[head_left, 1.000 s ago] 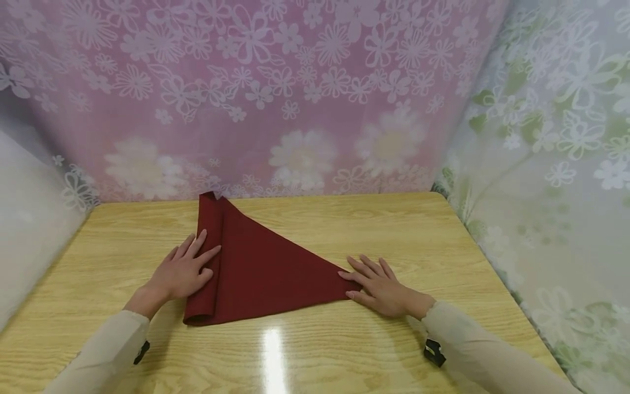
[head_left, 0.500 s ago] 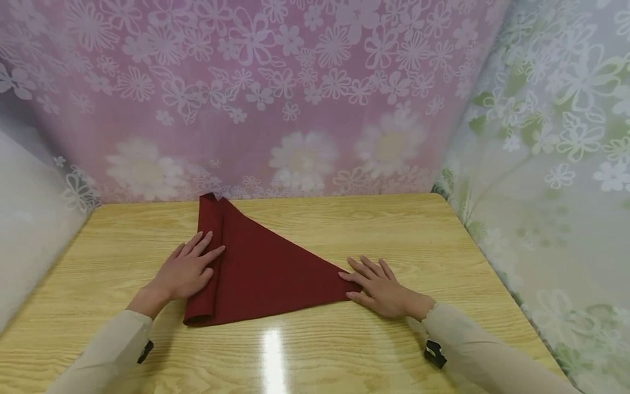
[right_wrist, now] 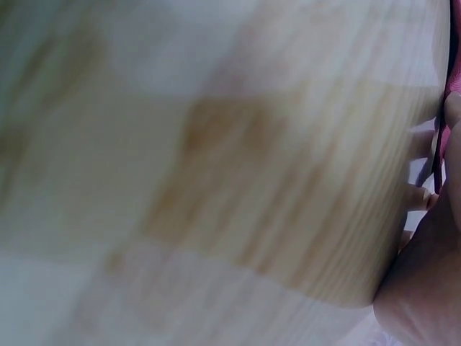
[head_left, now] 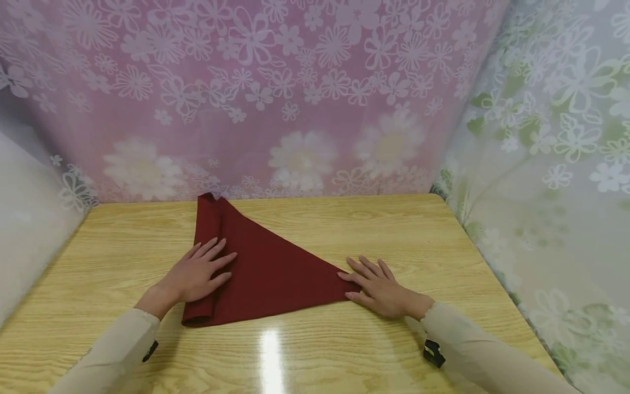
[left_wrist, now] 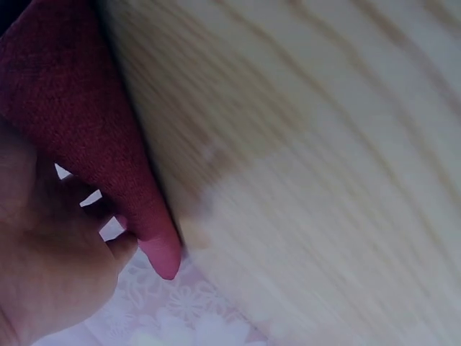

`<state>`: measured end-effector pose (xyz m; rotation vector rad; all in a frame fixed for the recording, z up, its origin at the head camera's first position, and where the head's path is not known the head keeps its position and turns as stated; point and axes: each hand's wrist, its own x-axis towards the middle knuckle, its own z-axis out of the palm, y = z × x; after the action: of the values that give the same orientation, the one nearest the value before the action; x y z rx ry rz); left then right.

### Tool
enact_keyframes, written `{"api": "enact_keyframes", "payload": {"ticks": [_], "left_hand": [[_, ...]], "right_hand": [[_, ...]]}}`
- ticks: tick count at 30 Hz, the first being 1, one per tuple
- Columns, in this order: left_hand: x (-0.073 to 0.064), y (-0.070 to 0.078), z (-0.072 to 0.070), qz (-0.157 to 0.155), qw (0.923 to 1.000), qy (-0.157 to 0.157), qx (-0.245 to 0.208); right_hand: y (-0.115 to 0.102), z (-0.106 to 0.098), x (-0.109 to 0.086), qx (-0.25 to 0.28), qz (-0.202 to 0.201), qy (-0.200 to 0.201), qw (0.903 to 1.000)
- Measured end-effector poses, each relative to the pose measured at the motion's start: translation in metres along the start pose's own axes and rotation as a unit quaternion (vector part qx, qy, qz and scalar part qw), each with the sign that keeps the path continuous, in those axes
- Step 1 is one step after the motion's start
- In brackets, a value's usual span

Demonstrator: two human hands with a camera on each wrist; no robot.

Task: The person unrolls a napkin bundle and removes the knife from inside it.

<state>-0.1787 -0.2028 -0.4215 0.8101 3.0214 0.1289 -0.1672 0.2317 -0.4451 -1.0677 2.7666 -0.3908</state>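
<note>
Rests the left hand [head_left: 194, 276], fingers spread and extended, across the rolled left side of a dark red cloth [head_left: 275, 273]. Rests the right hand [head_left: 381, 290], fingers also outstretched, over its narrow right tip. Has the cloth lying left of centre on the table [head_left: 325, 350], reaching the far edge.

The cloth [head_left: 275, 268] is matt fabric, its weave slightly rough in the left wrist view. Under the cloth, the worktop [head_left: 394, 230] has a wood-grain face, smooth and glossy, with a bright streak [head_left: 272, 361] of reflected light in front of the cloth. Behind the cloth, the pink backdrop [head_left: 246, 128] looks like printed sheeting, smooth with a faint sheen. The sleeves [head_left: 115, 345] either side of the cloth are matt fabric.
</note>
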Motion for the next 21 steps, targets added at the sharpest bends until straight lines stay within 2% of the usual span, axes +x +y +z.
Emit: {"api": "enact_keyframes", "payload": {"ticks": [10, 21], "left_hand": [[-0.007, -0.010, 0.003, 0.006, 0.9999, 0.008, 0.007], [-0.012, -0.017, 0.002, -0.001, 0.9996, 0.002, -0.029]], "right_hand": [[0.000, 0.000, 0.002, -0.001, -0.001, 0.002, 1.0000], [0.003, 0.001, 0.001, -0.002, 0.004, -0.011, 0.9999]]}}
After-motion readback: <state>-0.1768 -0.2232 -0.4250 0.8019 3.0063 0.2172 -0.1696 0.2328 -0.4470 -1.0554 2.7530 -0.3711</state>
